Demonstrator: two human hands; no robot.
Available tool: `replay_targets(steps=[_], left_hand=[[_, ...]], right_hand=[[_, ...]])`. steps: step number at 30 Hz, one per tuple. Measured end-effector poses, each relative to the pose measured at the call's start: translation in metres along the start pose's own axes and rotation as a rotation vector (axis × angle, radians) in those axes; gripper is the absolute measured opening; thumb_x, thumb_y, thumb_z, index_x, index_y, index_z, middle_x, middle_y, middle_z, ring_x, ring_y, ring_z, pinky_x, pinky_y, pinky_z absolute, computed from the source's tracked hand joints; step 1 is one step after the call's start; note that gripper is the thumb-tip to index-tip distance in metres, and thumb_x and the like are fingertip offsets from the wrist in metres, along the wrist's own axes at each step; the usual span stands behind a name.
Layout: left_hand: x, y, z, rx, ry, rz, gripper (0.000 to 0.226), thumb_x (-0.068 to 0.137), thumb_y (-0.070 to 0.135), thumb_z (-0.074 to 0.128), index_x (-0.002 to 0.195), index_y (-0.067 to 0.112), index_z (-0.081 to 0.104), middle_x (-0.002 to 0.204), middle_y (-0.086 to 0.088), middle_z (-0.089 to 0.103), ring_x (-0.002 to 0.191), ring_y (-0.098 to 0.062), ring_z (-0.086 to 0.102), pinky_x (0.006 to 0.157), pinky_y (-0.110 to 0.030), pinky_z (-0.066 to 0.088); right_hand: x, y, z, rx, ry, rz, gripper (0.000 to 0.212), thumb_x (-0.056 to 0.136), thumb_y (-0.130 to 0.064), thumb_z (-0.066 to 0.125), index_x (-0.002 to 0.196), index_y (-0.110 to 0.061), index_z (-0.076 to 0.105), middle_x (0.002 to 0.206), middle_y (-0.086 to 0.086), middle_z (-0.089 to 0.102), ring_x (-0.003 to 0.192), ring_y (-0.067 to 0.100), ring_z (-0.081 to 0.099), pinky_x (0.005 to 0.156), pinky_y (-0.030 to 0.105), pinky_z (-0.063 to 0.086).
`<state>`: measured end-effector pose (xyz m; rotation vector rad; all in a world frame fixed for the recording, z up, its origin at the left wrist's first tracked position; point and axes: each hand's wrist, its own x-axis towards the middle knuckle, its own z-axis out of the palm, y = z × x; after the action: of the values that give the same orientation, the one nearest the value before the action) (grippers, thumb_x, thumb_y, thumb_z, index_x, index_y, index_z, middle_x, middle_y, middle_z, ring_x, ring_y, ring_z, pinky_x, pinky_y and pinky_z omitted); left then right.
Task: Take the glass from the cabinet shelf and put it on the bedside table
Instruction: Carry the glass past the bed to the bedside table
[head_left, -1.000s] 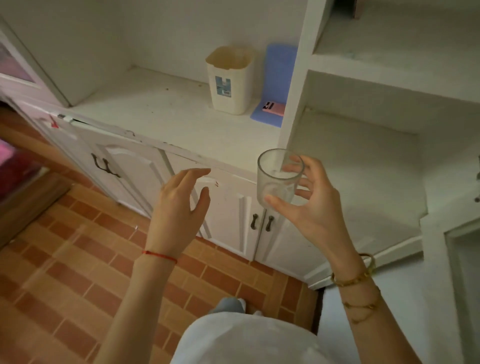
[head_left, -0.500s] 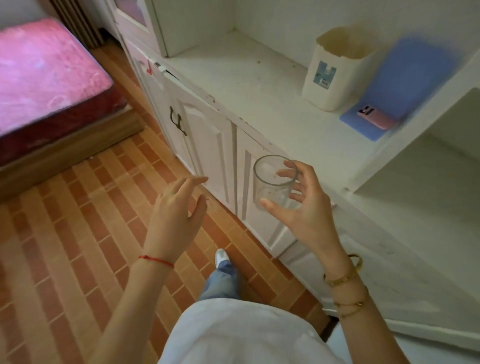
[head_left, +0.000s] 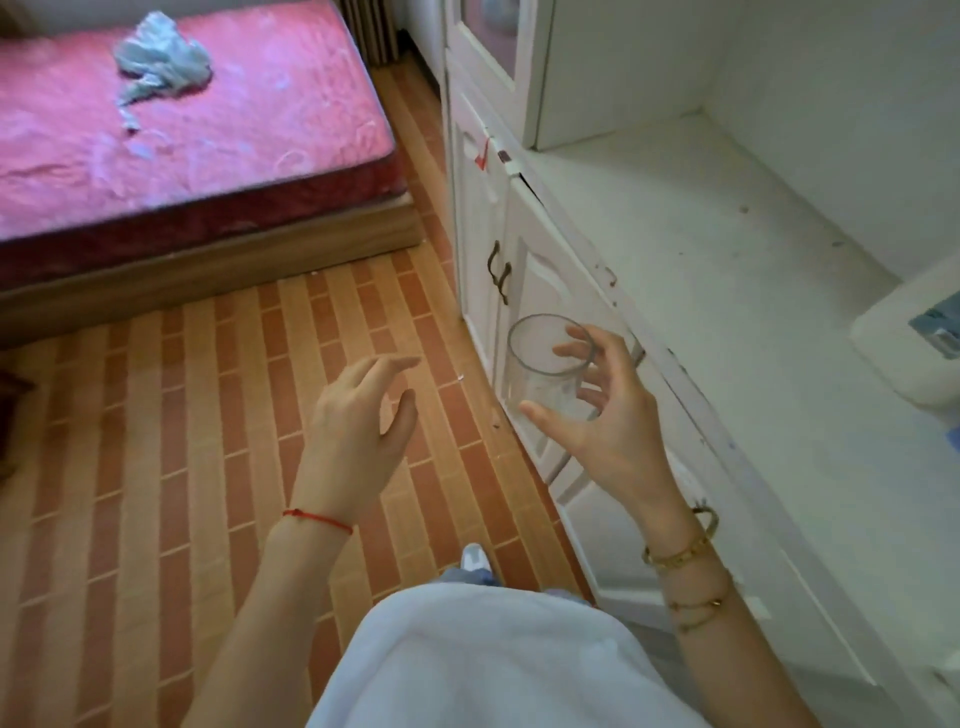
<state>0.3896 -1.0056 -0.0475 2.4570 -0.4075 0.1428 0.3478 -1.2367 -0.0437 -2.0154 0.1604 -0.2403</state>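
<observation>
Glass (head_left: 545, 371), clear and empty, is held upright in the air in front of the white cabinet (head_left: 524, 291), level with its lower doors and out past the edge of its shelf (head_left: 717, 270). Taking that cabinet as the landmark: the floor (head_left: 182, 415) of orange brick-pattern tiles spreads away from its base. A bed (head_left: 182, 145) with a pink mattress lies well apart from the cabinet, across the floor, with a crumpled grey cloth (head_left: 161, 60) on top. On the cabinet's shelf, at the picture's right edge, stands a pale bin (head_left: 914, 343) with a blue label, only partly in view. The right hand (head_left: 602, 421) is just in front of the cabinet doors, curled around the glass with the thumb on the near side and the fingers on the far side; gold bracelets (head_left: 680, 553) circle its wrist. The left hand (head_left: 358, 421) hangs over the floor, farther from the cabinet than the glass, fingers loosely spread and holding nothing, with a red string (head_left: 319, 519) on the wrist.
</observation>
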Motion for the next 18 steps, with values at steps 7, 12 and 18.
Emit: replay_targets(steps=[7, 12, 18], left_hand=[[0.058, -0.056, -0.024, 0.061, 0.112, -0.106, 0.029, 0.095, 0.016, 0.056, 0.124, 0.019, 0.06, 0.119, 0.003, 0.063, 0.111, -0.014, 0.059, 0.096, -0.029, 0.048], [0.103, -0.092, -0.027, 0.044, 0.158, -0.18, 0.03, 0.095, 0.015, 0.055, 0.124, 0.018, 0.061, 0.121, 0.002, 0.064, 0.114, -0.015, 0.06, 0.097, -0.032, 0.05], [0.176, -0.136, -0.029, 0.054, 0.202, -0.262, 0.029, 0.095, 0.014, 0.056, 0.123, 0.015, 0.062, 0.118, 0.001, 0.065, 0.112, -0.014, 0.06, 0.097, -0.031, 0.049]], right_hand=[[0.092, -0.012, 0.055, 0.06, -0.121, -0.041, 0.075, 0.07, -0.021, 0.087, 0.133, -0.025, 0.047, 0.123, -0.013, 0.06, 0.106, -0.014, 0.056, 0.084, 0.002, 0.043], [0.158, -0.017, 0.089, 0.063, -0.194, -0.073, 0.072, 0.069, -0.02, 0.087, 0.13, -0.028, 0.049, 0.122, -0.013, 0.06, 0.108, -0.007, 0.057, 0.088, 0.007, 0.045], [0.258, -0.015, 0.135, 0.074, -0.266, -0.101, 0.071, 0.068, -0.027, 0.085, 0.128, -0.033, 0.047, 0.121, -0.016, 0.061, 0.107, -0.003, 0.06, 0.084, 0.007, 0.046]])
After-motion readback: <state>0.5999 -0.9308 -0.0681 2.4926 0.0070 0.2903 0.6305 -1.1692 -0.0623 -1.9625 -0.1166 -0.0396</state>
